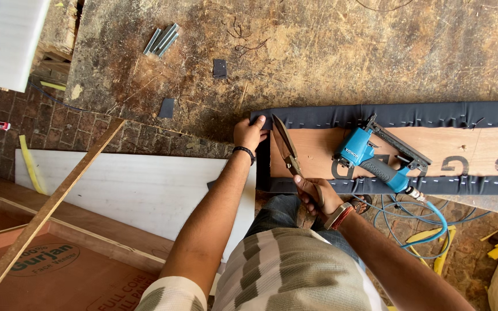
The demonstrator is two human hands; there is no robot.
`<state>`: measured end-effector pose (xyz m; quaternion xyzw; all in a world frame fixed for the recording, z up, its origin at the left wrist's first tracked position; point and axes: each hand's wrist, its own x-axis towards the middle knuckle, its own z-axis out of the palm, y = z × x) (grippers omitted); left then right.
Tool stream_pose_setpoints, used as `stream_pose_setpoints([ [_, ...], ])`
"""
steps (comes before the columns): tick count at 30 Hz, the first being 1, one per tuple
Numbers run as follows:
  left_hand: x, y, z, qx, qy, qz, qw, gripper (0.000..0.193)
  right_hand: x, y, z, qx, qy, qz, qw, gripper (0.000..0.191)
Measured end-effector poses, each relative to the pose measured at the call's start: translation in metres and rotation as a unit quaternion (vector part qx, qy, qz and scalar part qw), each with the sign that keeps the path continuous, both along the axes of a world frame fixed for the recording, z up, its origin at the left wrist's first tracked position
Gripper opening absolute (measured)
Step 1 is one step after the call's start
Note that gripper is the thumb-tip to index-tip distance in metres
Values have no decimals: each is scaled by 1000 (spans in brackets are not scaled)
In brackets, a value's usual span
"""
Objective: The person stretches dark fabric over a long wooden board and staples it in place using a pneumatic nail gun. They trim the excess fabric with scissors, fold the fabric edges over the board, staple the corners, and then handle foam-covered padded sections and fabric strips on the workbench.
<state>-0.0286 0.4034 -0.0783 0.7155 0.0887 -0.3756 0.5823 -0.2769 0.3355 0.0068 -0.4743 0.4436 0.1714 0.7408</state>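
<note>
Head view looks straight down on a worn wooden workbench (329, 52) and on both arms of the person. On the bench lies a plywood panel (456, 151) with dark fabric (422, 114) wrapped around its edges and fixed with a row of staples. The left hand (250, 132) is at the left end of the panel, and its fingers are closed on the corner of the fabric, pinching it against the panel. The right hand (317, 196) is at the near edge of the panel, and its fingers are wrapped tightly around the handles of the scissors (286, 151). The blades lie over the left end of the panel and point away from the person, toward the left hand, with the tips just beside its fingers. A blue staple gun (376, 158) rests on the bare wood of the panel, to the right of the scissors, and a blue hose (433, 216) goes from its handle down to the floor. Far on the bench there are strips of staples (161, 40) and two small dark scraps (220, 68) of the fabric. Below the bench, on the left, a white board (139, 190) and a long wooden strip (47, 213) lean over a brick floor.
</note>
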Motion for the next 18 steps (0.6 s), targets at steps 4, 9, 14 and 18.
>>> stream_pose_setpoints([
  [4,-2,0,-5,-15,-4,-3,1000,27,7,-1,-8,-4,5,-4,1000,58],
  [9,2,4,-8,-16,0,-7,1000,27,4,4,-3,-15,22,-3,1000,51],
  [14,15,10,4,-26,-100,-95,990,32,-15,-25,42,-228,80,193,951,65],
  [18,29,-2,18,88,-559,-215,796,57,0,-80,81,-416,246,500,719,49],
])
